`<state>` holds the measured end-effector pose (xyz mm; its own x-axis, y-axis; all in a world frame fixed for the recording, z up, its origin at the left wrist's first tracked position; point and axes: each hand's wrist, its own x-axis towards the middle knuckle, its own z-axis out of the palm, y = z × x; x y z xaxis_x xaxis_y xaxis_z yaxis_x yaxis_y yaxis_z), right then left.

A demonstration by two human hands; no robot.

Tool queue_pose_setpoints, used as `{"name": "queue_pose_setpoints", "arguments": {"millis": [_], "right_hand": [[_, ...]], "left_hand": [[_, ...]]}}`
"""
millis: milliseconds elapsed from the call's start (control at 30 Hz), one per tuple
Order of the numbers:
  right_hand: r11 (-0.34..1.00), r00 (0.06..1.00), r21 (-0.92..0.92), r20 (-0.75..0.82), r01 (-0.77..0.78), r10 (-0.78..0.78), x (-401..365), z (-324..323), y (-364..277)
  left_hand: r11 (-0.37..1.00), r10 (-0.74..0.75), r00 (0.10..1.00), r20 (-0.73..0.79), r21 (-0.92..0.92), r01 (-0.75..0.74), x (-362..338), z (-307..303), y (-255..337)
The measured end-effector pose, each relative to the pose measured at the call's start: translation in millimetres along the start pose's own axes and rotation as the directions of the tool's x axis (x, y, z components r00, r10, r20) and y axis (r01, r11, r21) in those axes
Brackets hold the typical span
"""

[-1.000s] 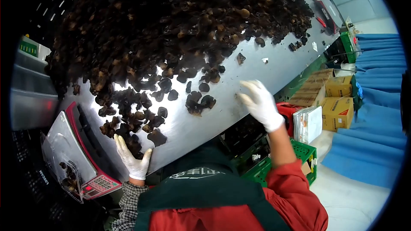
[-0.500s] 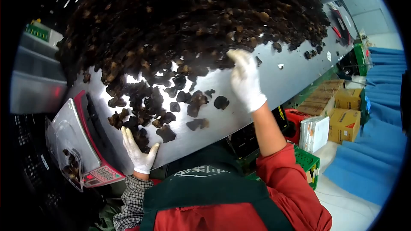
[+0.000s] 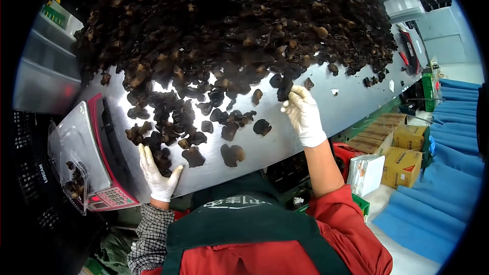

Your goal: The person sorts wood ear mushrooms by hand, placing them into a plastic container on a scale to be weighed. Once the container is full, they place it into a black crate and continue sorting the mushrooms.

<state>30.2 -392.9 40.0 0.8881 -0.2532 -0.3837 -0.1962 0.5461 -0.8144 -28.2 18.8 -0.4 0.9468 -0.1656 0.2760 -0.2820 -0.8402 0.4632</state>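
Observation:
A big heap of dark brown wood ear mushrooms (image 3: pixel 229 25) covers the far part of a steel table (image 3: pixel 326 104), with loose pieces scattered on its near side. In a gloved pinch, my right hand (image 3: pixel 304 114) holds a dark wood ear mushroom (image 3: pixel 283 87) just in front of the heap. My left hand (image 3: pixel 158 175), also in a white glove, rests near the table's front edge with fingers and thumb apart. Beside its fingertips lie clustered mushroom pieces (image 3: pixel 162 159); a lone two-toned piece (image 3: pixel 232 155) lies further right.
To the left stands a red-framed scale (image 3: pixel 110 196) with a clear tub (image 3: pixel 76 186) holding some mushroom pieces. Another scale (image 3: pixel 409 48) is at the far right. Cardboard boxes (image 3: pixel 402 165), a red crate (image 3: pixel 346 158) and a blue sheet (image 3: pixel 428 198) are beyond the table's right edge.
My right hand has drawn back from the heap's edge toward me, and a wood ear mushroom now shows in its fingers. My left hand remains by the front edge, its fingers spread.

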Motion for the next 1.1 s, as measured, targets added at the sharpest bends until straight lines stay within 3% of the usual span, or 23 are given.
{"name": "queue_pose_setpoints", "arguments": {"millis": [33,167,300,400,600,700,800,933,1000,1067,1100], "right_hand": [[0.991,0.997,0.11,0.015,-0.071,0.07,0,0,1],[0.936,0.989,0.329,0.117,-0.126,0.092,-5,-11,18],[0.914,0.966,0.363,0.242,-0.182,0.096,-15,-8,9],[0.918,0.977,0.354,0.171,-0.178,0.124,-21,-1,4],[0.907,0.931,0.317,0.322,-0.278,0.173,-22,-11,6],[0.977,0.965,0.015,0.157,-0.212,0.207,-31,-6,11],[0.793,0.941,-0.521,-0.066,-0.315,0.331,-42,1,5],[0.554,0.997,-0.829,-0.078,-0.075,0.018,-55,-28,-1],[0.608,0.992,-0.79,-0.123,-0.076,-0.035,-54,-37,-8],[0.469,0.966,-0.869,0.035,0.157,-0.257,-41,-47,7],[0.454,0.975,-0.882,0.024,0.126,-0.222,-44,-24,1]], "left_hand": [[1.0,-0.002,1.0,-0.001,0.0,0.002,0,0,0],[1.0,0.012,1.0,-0.004,0.024,-0.012,0,1,0],[0.999,0.024,1.0,-0.018,0.032,-0.023,0,1,0],[0.999,0.029,0.999,-0.031,0.039,-0.028,0,2,1],[0.999,0.026,0.999,-0.045,0.042,-0.024,-1,3,1],[0.999,0.033,0.998,-0.046,0.031,-0.032,-1,2,0],[1.0,0.019,0.999,-0.05,0.014,-0.019,0,0,2],[0.999,0.025,0.997,-0.068,0.023,-0.023,-2,1,0],[1.0,0.023,0.997,-0.07,0.006,-0.023,-3,3,-1],[1.0,0.024,0.998,-0.061,-0.008,-0.025,-1,1,-1],[1.0,0.03,0.998,-0.061,-0.006,-0.03,-1,1,-1]]}}
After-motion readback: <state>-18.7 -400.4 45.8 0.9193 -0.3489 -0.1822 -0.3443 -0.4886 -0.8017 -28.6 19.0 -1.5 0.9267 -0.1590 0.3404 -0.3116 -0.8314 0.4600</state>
